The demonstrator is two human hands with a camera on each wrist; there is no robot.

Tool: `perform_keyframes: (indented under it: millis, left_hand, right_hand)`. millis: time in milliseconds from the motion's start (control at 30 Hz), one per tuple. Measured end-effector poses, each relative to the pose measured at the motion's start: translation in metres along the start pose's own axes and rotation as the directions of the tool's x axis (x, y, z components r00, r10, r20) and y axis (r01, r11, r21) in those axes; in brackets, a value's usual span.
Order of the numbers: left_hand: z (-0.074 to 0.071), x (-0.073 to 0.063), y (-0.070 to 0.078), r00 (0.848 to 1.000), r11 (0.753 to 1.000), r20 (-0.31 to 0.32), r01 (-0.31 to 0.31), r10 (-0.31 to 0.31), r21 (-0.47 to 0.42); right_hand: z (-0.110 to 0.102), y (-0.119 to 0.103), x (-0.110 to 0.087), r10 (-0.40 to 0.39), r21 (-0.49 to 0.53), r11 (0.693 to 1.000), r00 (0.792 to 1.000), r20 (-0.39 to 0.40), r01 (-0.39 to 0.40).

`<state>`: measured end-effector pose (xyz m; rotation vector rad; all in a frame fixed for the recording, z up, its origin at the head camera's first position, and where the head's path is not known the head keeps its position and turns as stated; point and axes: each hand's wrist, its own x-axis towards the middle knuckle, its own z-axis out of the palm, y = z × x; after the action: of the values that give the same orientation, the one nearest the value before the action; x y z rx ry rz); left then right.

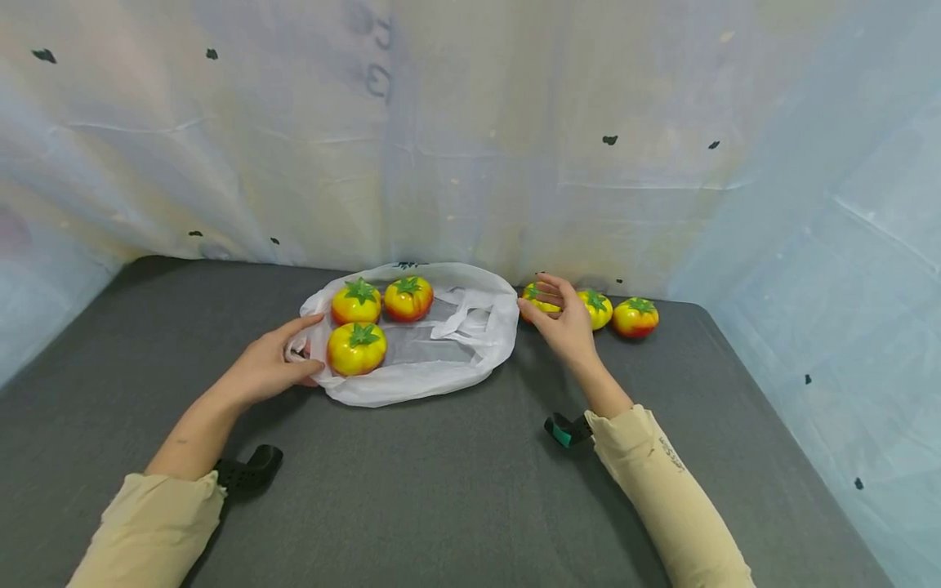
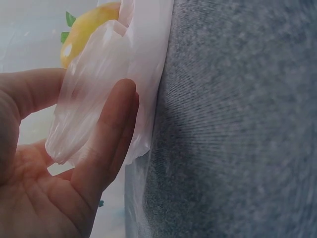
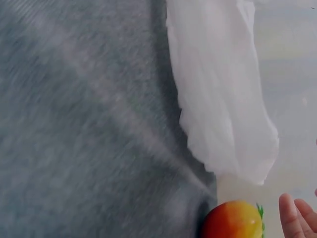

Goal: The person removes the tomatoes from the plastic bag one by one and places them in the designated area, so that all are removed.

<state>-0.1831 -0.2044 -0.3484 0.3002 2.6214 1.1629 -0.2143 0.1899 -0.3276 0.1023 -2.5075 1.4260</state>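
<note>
A white plastic bag (image 1: pixel 412 395) lies with its mouth wide and turned up. Inside it, toward the left, sit three yellow-red tomatoes with green leaf tops, one at the back left (image 1: pixel 356 305), one at the back right (image 1: pixel 408 300) and one in front (image 1: pixel 356 351). My left hand (image 1: pixel 265 363) holds the bag's left end, its thumb and fingers around the gathered plastic (image 2: pixel 81 109). Over the nearest tomato (image 1: pixel 532 292) outside the bag, my right hand (image 1: pixel 569 328) has its fingers spread, partly covering that tomato. The right wrist view shows fingertips (image 3: pixel 290 215) apart from a tomato (image 3: pixel 233 220).
Two more tomatoes stand to the right of my right hand, a middle one (image 1: pixel 598 310) and an outer one (image 1: pixel 636 318). All rest on a dark grey table (image 1: pixel 441 490). A pale sheet (image 1: pixel 470 180) hangs directly behind the table's far edge. The bag's handles (image 1: pixel 470 322) lie folded inside it.
</note>
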Motion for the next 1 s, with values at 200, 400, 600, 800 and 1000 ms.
perform_keyframes:
  millis: [200,400,600,800,1000]
  left_hand:
    - [-0.001,0.0,0.001,1.0,1.0,-0.001,0.011,-0.011,-0.008]
    - [-0.001,-0.001,0.002,1.0,1.0,-0.005,0.013,-0.013,0.002]
    - [-0.001,-0.002,0.002,1.0,1.0,-0.006,0.001,-0.001,-0.006]
    - [-0.001,-0.001,0.002,1.0,1.0,-0.004,-0.001,0.001,0.0]
    - [-0.001,0.0,0.0,1.0,1.0,-0.005,-0.001,0.001,0.003]
  right_hand:
    - [0.006,-0.005,0.004,-0.009,0.019,1.0,1.0,0.022,0.009]
    - [0.016,-0.013,0.007,-0.02,0.034,0.999,0.999,0.049,0.018]
    - [0.025,-0.015,0.01,-0.021,0.042,0.999,0.997,0.075,0.018]
    - [0.034,-0.019,0.012,-0.008,0.058,0.998,0.995,0.1,0.002]
    - [0.044,-0.03,0.013,0.013,0.046,0.999,0.988,0.153,-0.02]
